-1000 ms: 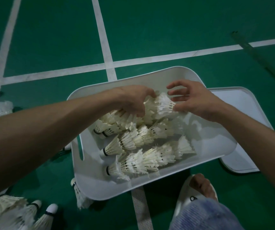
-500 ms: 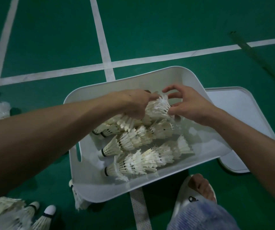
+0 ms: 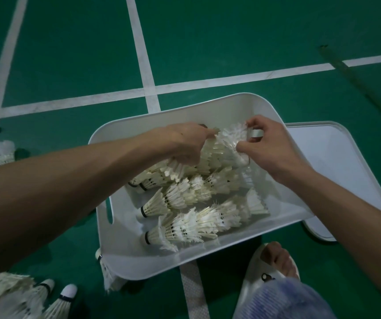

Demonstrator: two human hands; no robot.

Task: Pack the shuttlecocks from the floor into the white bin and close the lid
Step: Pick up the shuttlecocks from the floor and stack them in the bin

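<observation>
Green court floor [image 3: 207, 42], with the white bin [image 3: 125, 256] open on it.
Inside the bin, the left hand [image 3: 184, 141] curls over one nested row of shuttlecocks [image 3: 226, 146] and the right hand [image 3: 270, 146] pinches it, above other rows [image 3: 196, 222]. The lid [image 3: 345, 169] lies just right of the bin, and loose shuttlecocks [image 3: 23, 295] lie at lower left.

The floor [image 3: 69, 54] is coloured deep green and crossed by white lines [image 3: 143, 65]. The white bin [image 3: 138, 261] and lid [image 3: 345, 162] are left plain. The shuttlecocks [image 3: 184, 226] are feathered creamy white, with corks ringed in black. A white slipper [image 3: 253, 279] and blue-and-white flecked fabric [image 3: 281, 300] are seen.
</observation>
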